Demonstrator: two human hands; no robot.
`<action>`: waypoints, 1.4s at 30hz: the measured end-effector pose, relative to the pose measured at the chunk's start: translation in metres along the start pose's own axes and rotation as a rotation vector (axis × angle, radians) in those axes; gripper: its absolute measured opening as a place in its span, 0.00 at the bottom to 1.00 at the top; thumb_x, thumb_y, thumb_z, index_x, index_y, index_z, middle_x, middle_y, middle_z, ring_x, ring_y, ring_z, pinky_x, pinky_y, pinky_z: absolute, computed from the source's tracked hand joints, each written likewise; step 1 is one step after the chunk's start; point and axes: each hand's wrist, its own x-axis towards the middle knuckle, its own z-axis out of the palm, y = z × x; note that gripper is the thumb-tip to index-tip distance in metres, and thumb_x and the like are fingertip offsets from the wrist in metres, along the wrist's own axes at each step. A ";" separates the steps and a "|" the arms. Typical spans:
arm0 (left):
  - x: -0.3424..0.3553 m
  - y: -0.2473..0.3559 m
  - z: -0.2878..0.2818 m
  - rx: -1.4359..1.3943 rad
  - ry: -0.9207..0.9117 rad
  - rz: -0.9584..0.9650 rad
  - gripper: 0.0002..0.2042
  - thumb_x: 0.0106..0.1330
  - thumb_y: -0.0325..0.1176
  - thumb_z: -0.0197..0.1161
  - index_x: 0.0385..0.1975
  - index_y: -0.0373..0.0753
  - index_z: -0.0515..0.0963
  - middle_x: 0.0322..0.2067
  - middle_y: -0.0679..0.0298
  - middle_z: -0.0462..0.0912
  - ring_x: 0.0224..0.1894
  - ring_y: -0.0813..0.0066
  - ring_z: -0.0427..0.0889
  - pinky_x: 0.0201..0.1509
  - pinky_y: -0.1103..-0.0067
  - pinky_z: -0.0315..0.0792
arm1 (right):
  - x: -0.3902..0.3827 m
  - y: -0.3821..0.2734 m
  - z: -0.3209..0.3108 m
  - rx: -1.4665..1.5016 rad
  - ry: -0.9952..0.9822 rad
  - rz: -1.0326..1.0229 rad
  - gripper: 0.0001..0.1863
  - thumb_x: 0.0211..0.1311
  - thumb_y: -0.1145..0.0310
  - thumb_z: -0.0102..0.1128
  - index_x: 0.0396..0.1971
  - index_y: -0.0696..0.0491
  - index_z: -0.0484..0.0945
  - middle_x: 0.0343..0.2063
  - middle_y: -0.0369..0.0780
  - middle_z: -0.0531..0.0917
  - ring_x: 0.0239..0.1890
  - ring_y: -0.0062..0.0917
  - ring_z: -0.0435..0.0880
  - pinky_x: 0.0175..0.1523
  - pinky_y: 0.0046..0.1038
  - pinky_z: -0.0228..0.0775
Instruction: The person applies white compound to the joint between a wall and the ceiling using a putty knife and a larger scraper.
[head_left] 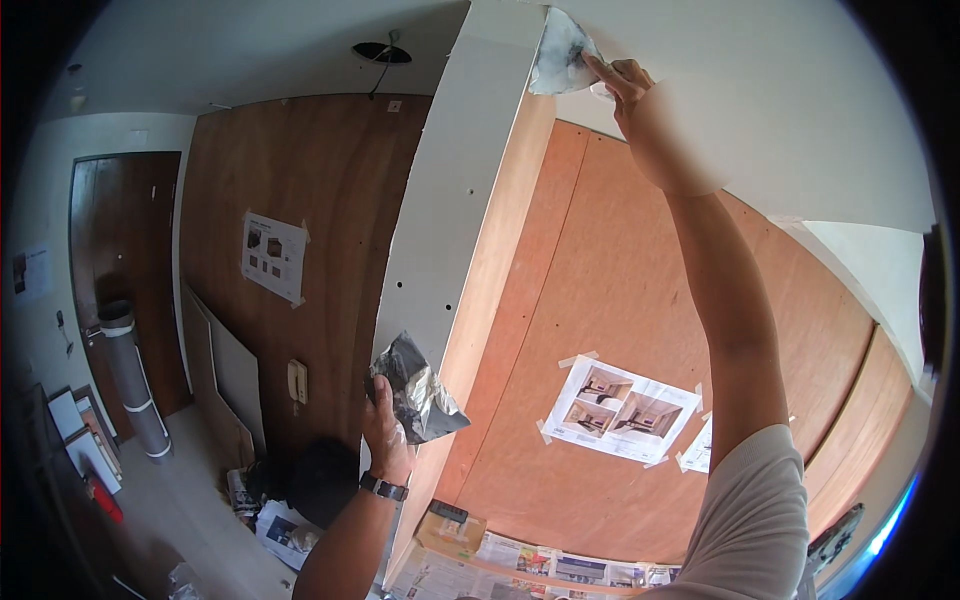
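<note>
My right hand (632, 92) is raised high, closed around a putty knife (562, 58) with a finger pressed along its blade. The wide, smeared blade lies against the top of a pale grey panel (440, 200), close to the ceiling. Lower down, my left hand (386, 430), with a dark watch on its wrist, grips a silvery blade-like plate (420, 395) streaked with pale and dark smears. This plate is held in front of the panel's lower part; whether it touches the panel I cannot tell. Several dark screw holes dot the panel.
Reddish plywood (600, 270) covers the right wall, with a taped picture sheet (622, 410). Newspaper (440, 575) lies low in front. At left are a brown door (130, 250), a grey roll (135, 380), leaning boards (235, 370) and a wall handset (297, 381). Wires hang from a ceiling hole (382, 53).
</note>
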 end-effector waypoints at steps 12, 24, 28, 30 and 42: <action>-0.006 0.000 -0.005 0.011 0.006 -0.011 0.24 0.77 0.49 0.59 0.60 0.35 0.72 0.55 0.63 0.79 0.55 0.73 0.80 0.62 0.73 0.75 | -0.010 -0.009 0.029 0.381 -0.056 0.166 0.39 0.65 0.88 0.54 0.66 0.27 0.73 0.49 0.35 0.82 0.48 0.28 0.85 0.58 0.27 0.84; -0.006 0.002 -0.009 0.019 -0.011 -0.011 0.23 0.77 0.49 0.59 0.58 0.34 0.74 0.52 0.64 0.81 0.53 0.75 0.80 0.60 0.73 0.74 | -0.036 -0.028 0.017 0.258 -0.013 0.228 0.37 0.62 0.87 0.56 0.67 0.35 0.75 0.44 0.40 0.81 0.45 0.31 0.83 0.51 0.34 0.80; -0.011 0.008 0.001 0.025 0.000 -0.002 0.23 0.76 0.49 0.59 0.58 0.34 0.74 0.53 0.64 0.81 0.53 0.75 0.80 0.61 0.73 0.74 | -0.024 -0.041 -0.003 0.276 0.069 0.147 0.35 0.63 0.87 0.57 0.66 0.37 0.76 0.44 0.39 0.81 0.46 0.32 0.83 0.50 0.36 0.79; -0.012 0.009 0.001 0.022 0.000 0.007 0.24 0.76 0.50 0.59 0.58 0.34 0.74 0.53 0.64 0.81 0.54 0.75 0.80 0.61 0.73 0.74 | -0.014 -0.042 -0.008 0.281 0.064 0.122 0.34 0.63 0.87 0.56 0.66 0.37 0.76 0.44 0.40 0.81 0.46 0.33 0.82 0.51 0.36 0.78; -0.010 0.010 -0.006 0.037 -0.029 -0.020 0.25 0.76 0.49 0.60 0.61 0.33 0.73 0.54 0.64 0.80 0.55 0.75 0.80 0.61 0.74 0.74 | 0.000 -0.047 -0.012 0.260 -0.002 0.211 0.30 0.67 0.84 0.53 0.65 0.40 0.77 0.44 0.41 0.81 0.47 0.34 0.83 0.51 0.37 0.78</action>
